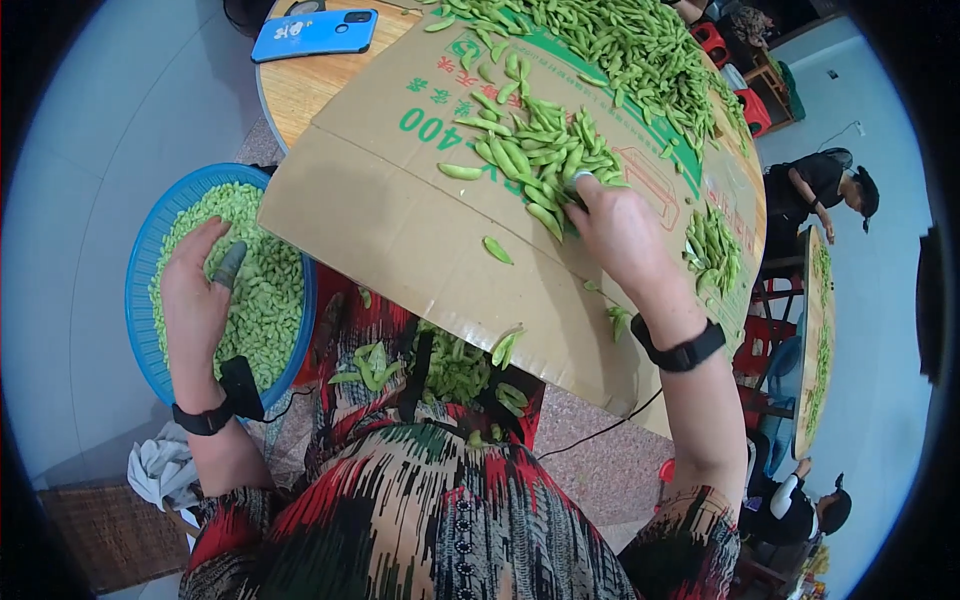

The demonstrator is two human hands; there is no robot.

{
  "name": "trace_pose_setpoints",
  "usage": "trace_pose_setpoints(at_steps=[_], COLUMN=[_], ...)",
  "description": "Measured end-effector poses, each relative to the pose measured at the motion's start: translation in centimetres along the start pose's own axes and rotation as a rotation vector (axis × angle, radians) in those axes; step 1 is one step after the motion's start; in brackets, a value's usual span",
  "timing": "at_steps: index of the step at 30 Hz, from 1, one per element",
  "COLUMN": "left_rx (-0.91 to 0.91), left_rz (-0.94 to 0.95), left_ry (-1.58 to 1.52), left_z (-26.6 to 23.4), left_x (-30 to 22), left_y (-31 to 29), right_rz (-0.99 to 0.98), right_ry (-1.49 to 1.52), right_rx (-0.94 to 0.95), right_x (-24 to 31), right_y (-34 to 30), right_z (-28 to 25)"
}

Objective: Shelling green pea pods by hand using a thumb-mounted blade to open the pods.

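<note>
My left hand (200, 290) hovers over a blue plastic basket (137, 290), fingers stretched and thumb apart, holding nothing. A dark grey-green cover sits on its thumb. Below it, shelled green beans (270, 310) fill the basket. On the flattened cardboard, my right hand (620, 230) reaches into a small heap of edamame pods (530, 150). Its fingers are curled and closed on pods at the heap's right edge; the fingertips are partly hidden. A pale cover shows on one of its digits.
Cardboard (390, 220) covers much of the round wooden table (300, 90), where a blue phone (315, 35) lies. A large pod pile (640, 50) stands at the far side. Pods and husks (455, 370) lie in my lap. Other people (820, 190) are around another table at right.
</note>
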State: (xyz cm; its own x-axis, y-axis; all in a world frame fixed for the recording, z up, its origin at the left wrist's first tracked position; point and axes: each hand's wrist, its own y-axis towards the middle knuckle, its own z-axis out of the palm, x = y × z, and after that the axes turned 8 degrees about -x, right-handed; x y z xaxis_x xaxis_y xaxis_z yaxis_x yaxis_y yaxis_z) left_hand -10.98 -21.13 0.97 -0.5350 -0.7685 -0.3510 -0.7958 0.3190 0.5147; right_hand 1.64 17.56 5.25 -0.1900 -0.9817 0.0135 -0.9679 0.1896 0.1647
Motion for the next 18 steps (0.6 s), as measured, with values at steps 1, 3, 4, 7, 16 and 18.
trace_pose_setpoints(at_steps=[1, 3, 4, 7, 16, 18], left_rx=[0.002, -0.001, 0.101, 0.429, 1.015, 0.999], left_rz=[-0.008, -0.056, -0.076, -0.155, -0.616, -0.661], left_ry=[0.008, -0.355, -0.508, -0.859, -1.883, -1.993], left_z=[-0.4, -0.3, 0.2, 3.1, 9.3, 9.1], left_x=[-1.4, -5.0, -6.8, -12.1, -21.9, -22.2], left_y=[0.1, 1.0, 1.1, 0.6, -1.9, -2.0], right_rz=[0.011, 0.015, 0.02, 0.32, 0.706, 0.719], right_ry=[0.064, 0.163, 0.166, 0.452, 1.546, 1.542], right_rx=[0.008, -0.059, -0.059, -0.051, 0.096, 0.051], right_x=[-0.1, -1.5, -1.8, -2.2, 2.6, 3.1], right_y=[-0.4, -1.7, -2.2, -4.2, -10.8, -11.4], right_z=[-0.3, -0.7, -1.1, -2.5, -2.2, -2.2])
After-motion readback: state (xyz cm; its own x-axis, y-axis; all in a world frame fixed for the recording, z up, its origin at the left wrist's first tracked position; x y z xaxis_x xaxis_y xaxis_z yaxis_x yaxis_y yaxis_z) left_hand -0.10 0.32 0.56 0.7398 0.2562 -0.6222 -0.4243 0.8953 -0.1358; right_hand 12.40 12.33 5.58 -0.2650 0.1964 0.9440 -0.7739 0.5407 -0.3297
